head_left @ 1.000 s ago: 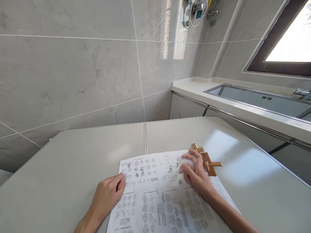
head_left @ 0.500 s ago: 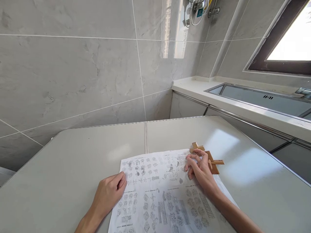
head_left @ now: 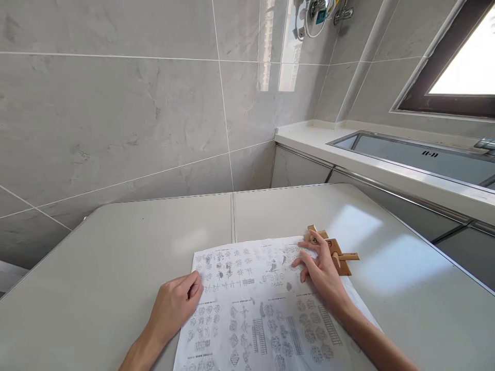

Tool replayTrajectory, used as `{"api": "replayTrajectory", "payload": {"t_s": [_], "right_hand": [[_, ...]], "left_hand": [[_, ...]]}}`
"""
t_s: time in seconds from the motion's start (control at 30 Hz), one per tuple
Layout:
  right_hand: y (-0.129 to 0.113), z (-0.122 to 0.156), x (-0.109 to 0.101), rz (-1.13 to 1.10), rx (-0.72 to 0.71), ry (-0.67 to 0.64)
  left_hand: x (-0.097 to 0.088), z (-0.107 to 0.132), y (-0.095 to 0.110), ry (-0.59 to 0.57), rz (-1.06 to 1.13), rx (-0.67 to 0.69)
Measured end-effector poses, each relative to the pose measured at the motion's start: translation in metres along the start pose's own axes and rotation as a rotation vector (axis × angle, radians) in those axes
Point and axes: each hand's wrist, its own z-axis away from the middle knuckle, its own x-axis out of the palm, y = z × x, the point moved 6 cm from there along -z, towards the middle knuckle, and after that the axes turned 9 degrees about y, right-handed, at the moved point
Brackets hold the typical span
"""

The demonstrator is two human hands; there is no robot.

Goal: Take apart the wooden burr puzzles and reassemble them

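A large white instruction sheet [head_left: 247, 299], printed with several rows of small grey diagrams, lies on the table. My left hand [head_left: 178, 301] is curled into a loose fist at the sheet's left edge, with no object showing in it. Over the upper right corner of the sheet, my right hand [head_left: 319, 265] has its fingers apart and holds nothing. Right beside that hand is a group of brown wooden puzzle pieces [head_left: 343, 267], with flat plates and sticks. My fingers partly cover them, and whether they touch cannot be made out.
The pale table [head_left: 96, 278] has a seam across its far part and rounded far corners. Grey tiled wall [head_left: 116, 113] stands behind it. To the right runs a white counter [head_left: 305, 139] with a sink [head_left: 410, 152], below a dark-framed window [head_left: 410, 98].
My right hand's fingers have spread and straightened a little near the wooden pieces. My left hand and the sheet stay in place; the view has shifted slightly.
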Motion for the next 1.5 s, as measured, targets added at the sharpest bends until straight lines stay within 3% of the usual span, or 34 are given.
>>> {"api": "replayTrajectory", "payload": {"t_s": [0.23, 0.5, 0.63, 0.73, 0.9, 1.07, 1.17, 1.3, 1.5], "right_hand": [[-0.004, 0.004, -0.001, 0.052, 0.034, 0.011], [-0.011, 0.010, 0.007, 0.047, -0.092, -0.045], [-0.020, 0.022, 0.018, -0.098, -0.121, -0.201], [-0.028, 0.036, 0.029, -0.210, -0.098, -0.388], [-0.030, 0.061, 0.045, -0.335, -0.018, -0.713], [-0.028, 0.076, 0.052, -0.426, 0.009, -0.896], [-0.027, 0.077, 0.054, -0.427, 0.031, -0.897], [-0.026, 0.073, 0.055, -0.369, 0.082, -0.862], [-0.032, 0.078, 0.057, -0.194, 0.061, -1.047]], "left_hand": [[0.000, 0.001, -0.001, -0.008, 0.019, -0.019], [-0.005, 0.000, 0.000, -0.006, 0.074, -0.075], [-0.011, -0.004, 0.013, 0.018, 0.138, -0.175], [-0.005, -0.009, 0.033, -0.042, 0.388, -0.379], [0.024, -0.019, 0.086, -0.301, 0.856, -0.455], [0.049, -0.024, 0.115, -0.515, 1.283, -0.421], [0.056, -0.023, 0.117, -0.494, 1.376, -0.432], [0.058, -0.021, 0.114, -0.383, 1.344, -0.469], [0.050, -0.024, 0.122, -0.371, 1.312, -0.367]]}}
